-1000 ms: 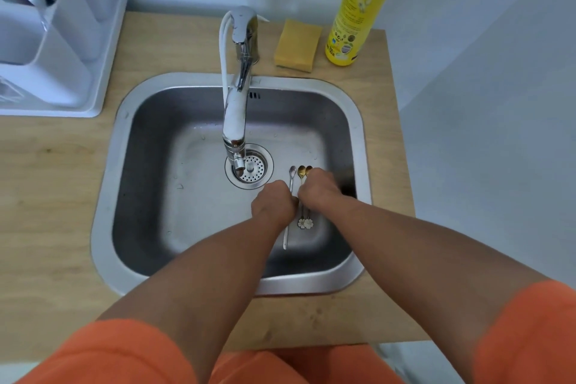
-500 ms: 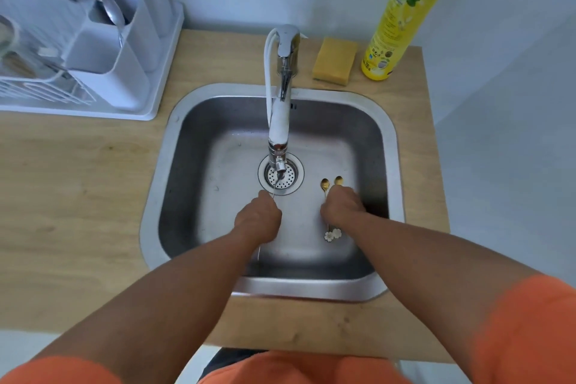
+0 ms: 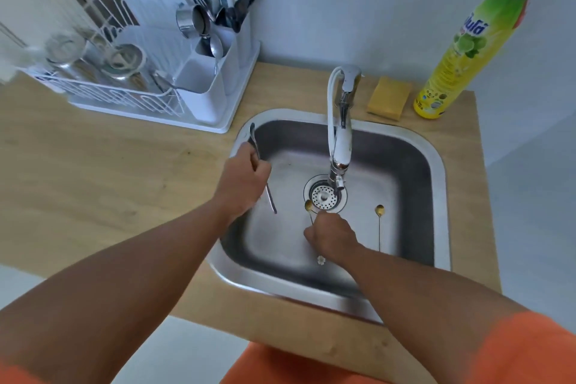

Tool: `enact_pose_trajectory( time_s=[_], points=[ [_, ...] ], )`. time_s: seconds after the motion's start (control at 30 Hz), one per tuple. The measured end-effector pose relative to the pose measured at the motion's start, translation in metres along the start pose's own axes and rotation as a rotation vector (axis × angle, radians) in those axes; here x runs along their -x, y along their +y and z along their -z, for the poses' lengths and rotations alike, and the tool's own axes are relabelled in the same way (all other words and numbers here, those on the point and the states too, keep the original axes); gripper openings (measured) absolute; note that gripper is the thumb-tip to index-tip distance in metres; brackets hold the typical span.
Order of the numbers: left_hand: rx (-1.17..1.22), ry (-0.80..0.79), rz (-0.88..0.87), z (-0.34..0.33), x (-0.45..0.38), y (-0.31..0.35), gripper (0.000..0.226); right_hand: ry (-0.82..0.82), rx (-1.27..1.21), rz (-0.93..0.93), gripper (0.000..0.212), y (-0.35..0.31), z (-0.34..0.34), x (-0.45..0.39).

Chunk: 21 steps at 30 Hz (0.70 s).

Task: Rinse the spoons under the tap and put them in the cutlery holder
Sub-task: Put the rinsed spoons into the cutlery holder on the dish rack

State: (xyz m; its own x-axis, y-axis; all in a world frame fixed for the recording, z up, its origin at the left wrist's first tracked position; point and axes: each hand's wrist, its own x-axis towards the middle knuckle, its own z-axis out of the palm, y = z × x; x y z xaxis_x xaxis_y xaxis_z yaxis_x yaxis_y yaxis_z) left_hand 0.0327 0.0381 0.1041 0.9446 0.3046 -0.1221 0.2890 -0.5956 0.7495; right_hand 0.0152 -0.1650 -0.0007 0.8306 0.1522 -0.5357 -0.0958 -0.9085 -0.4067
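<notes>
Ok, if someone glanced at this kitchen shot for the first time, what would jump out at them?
Two bare arms reaching into the steel sink: the left hand lifts a silver spoon at its left edge, the right hand grips a gold spoon beside the drain. Then the tall yellow soap bottle at back right.

Open countertop (image 3: 93, 171) between sink (image 3: 436, 159) and cutlery holder (image 3: 215, 84); tap (image 3: 339, 140) upright over basin centre.
</notes>
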Motion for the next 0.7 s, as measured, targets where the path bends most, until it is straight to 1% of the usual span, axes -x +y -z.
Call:
enact_pose_trajectory(
  time_s=[0.1,0.23,0.33,0.4,0.5,0.6,0.7],
  points=[
    [0.067,0.132,-0.079,0.044,-0.020,0.020,0.014,0.040,-0.006,0.099,0.014,-0.024,-0.005,0.003],
    [0.004,0.348,-0.253,0.105,-0.055,0.045,0.013,0.149,-0.003,0.279,0.011,-0.048,-0.012,0.008],
    [-0.035,0.476,-0.357,0.140,-0.079,0.053,0.010,0.198,-0.044,0.342,0.010,-0.072,-0.007,0.012],
    [-0.100,0.547,-0.389,0.156,-0.093,0.053,0.012,0.240,-0.074,0.370,0.010,-0.088,0.001,0.011],
    [-0.177,0.582,-0.319,0.168,-0.108,0.048,0.020,0.293,-0.140,0.410,0.015,-0.114,0.022,0.009],
    [-0.276,0.562,-0.209,0.164,-0.112,0.040,0.015,0.365,-0.212,0.442,0.016,-0.140,0.050,0.005],
    [-0.382,0.498,-0.112,0.156,-0.110,0.034,0.008,0.449,-0.272,0.498,0.014,-0.165,0.081,0.000]
  ],
)
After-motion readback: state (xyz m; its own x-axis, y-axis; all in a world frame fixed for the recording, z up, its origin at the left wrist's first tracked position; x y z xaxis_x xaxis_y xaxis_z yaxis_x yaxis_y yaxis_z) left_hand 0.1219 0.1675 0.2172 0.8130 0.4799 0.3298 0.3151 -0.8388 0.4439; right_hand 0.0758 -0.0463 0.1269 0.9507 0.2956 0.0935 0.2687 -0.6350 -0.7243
